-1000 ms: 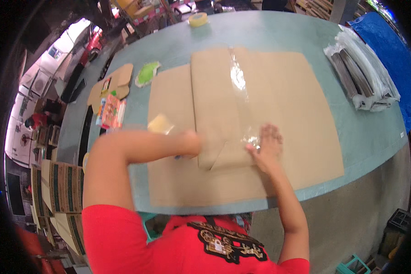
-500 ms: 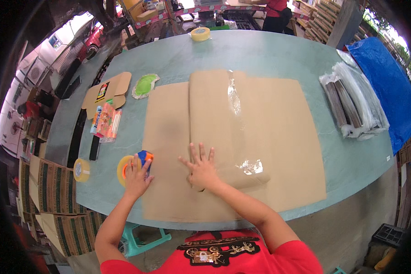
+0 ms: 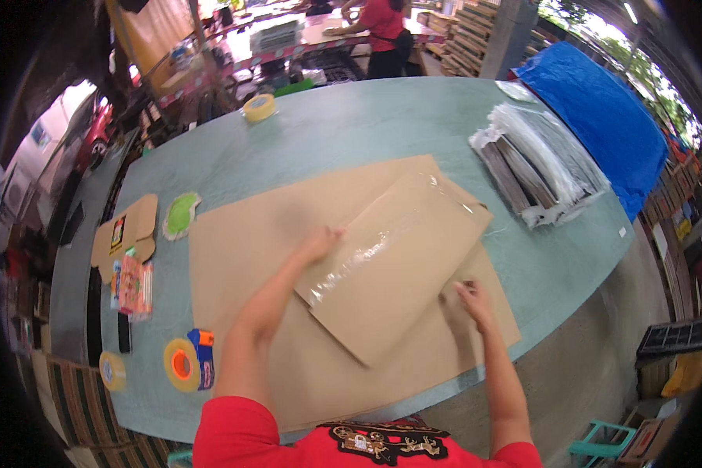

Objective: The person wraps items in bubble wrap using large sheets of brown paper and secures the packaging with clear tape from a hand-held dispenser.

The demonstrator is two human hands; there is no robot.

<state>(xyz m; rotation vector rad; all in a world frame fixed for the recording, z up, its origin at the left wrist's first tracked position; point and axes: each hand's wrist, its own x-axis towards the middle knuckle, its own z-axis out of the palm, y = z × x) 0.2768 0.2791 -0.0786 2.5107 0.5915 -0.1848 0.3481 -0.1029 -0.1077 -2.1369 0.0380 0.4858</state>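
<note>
A flat packet of brown paper, with clear tape along it, lies slanted over a larger brown paper sheet. My left hand is at the packet's left edge, fingers closed on that edge, partly blurred. Off the packet's right edge is my right hand, its fingers curled together, apart from the packet with nothing visible in them. Left of the sheet stands a blue and orange tape dispenser with a roll of clear tape; neither hand touches it.
Another tape roll sits at the table's left edge, and one at the back. A green pad, cut cardboard and small packs lie left. Plastic-wrapped bundles and a blue tarp are right.
The packet has turned clockwise and now lies slanted. My left hand has left the tape dispenser for the packet's left edge; my right hand has moved off the packet to its right side. The view has shifted.
</note>
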